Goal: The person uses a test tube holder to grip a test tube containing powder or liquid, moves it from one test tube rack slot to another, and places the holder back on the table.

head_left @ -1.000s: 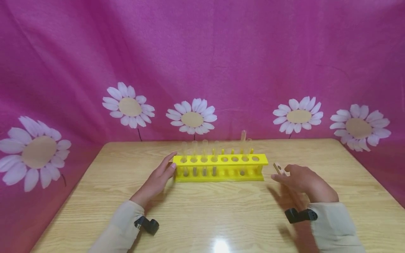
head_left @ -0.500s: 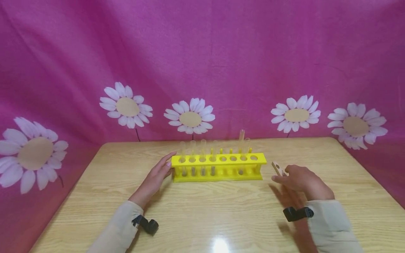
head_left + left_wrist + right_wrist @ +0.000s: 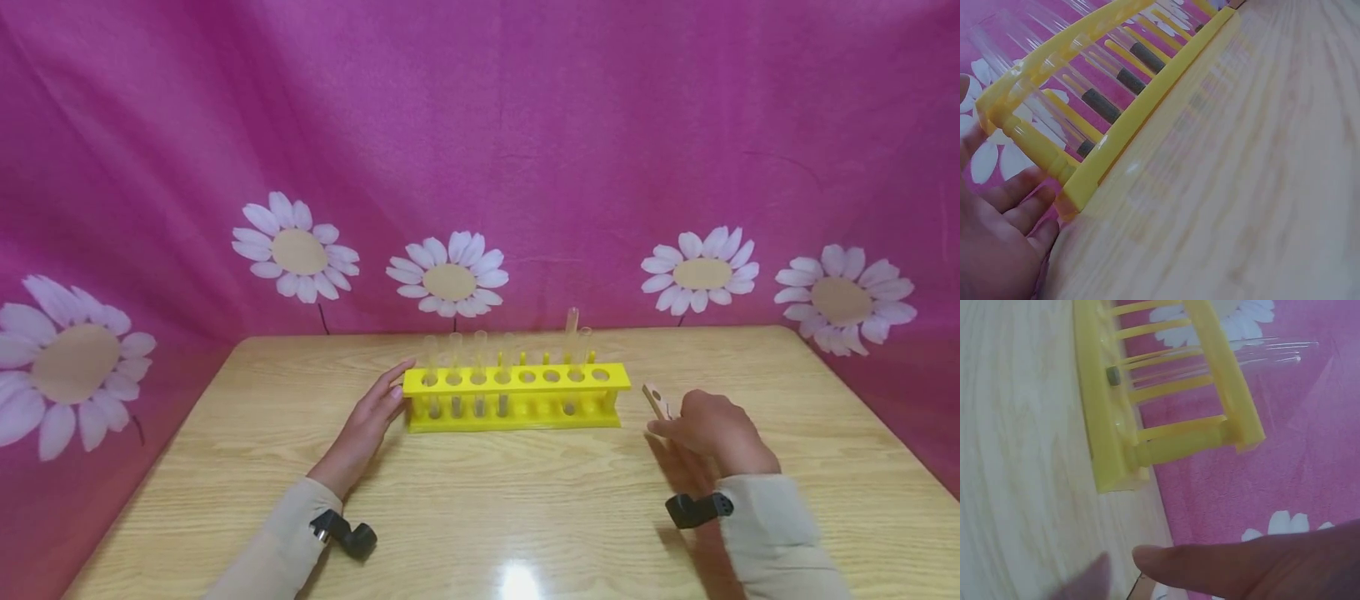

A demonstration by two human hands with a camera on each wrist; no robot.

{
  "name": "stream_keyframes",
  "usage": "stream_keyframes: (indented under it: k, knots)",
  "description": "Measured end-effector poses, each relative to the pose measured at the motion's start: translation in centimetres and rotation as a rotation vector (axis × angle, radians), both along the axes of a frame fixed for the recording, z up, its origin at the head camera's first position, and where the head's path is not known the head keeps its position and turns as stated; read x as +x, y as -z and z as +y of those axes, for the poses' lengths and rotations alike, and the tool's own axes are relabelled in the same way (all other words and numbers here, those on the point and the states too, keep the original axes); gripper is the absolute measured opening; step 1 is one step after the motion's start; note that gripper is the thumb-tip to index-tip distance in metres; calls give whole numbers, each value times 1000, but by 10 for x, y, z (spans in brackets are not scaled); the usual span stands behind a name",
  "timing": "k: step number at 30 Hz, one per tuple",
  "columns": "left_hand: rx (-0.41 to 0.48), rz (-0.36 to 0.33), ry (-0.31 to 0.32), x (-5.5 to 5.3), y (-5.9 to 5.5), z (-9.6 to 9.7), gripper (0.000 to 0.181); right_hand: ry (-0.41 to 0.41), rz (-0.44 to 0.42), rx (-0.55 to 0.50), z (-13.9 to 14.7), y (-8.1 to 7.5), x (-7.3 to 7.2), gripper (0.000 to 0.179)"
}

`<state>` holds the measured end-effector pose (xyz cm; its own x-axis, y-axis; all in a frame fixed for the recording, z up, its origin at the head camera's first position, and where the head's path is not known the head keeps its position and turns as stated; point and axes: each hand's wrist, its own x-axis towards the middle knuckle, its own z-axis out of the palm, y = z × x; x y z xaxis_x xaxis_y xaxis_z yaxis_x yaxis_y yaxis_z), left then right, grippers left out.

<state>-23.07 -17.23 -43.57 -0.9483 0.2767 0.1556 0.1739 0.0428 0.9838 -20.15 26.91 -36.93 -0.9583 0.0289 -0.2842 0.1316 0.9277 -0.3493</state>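
A yellow test tube rack (image 3: 517, 380) stands on the table, several clear test tubes (image 3: 480, 350) in its holes. Dark grey contents (image 3: 1101, 105) fill the bottoms of some tubes. My left hand (image 3: 365, 423) is at the rack's left end, thumb at the top bar's corner and other fingers loosely extended. In the left wrist view, its fingertips (image 3: 1040, 195) rest beside the end post. To the right of the rack, my right hand (image 3: 716, 425) pinches a wooden test tube holder (image 3: 656, 401) between thumb and fingers. The holder's lower part is hidden behind the hand.
One taller tube (image 3: 572, 323) rises at the rack's back right, beside upright yellow pegs (image 3: 523, 358). Behind the wooden table (image 3: 465, 500) hangs a pink cloth (image 3: 570, 150) printed with white flowers. Black cameras (image 3: 697, 510) sit on both wrists.
The view has shifted slightly. My right hand, with the test tube holder, has drawn a little left toward the rack; my left hand stays at the rack's end.
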Motion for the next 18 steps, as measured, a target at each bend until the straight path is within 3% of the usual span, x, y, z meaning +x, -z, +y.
stream_keyframes:
  k: [9, 18]
  knots:
    - [59, -24, 36, 1, 2, -1, 47, 10, 144, 89, -6, 9, -2, 28]
    - [63, -11, 44, 2, 1, 0, 47, 66, 103, 130, -3, 8, -4, 20]
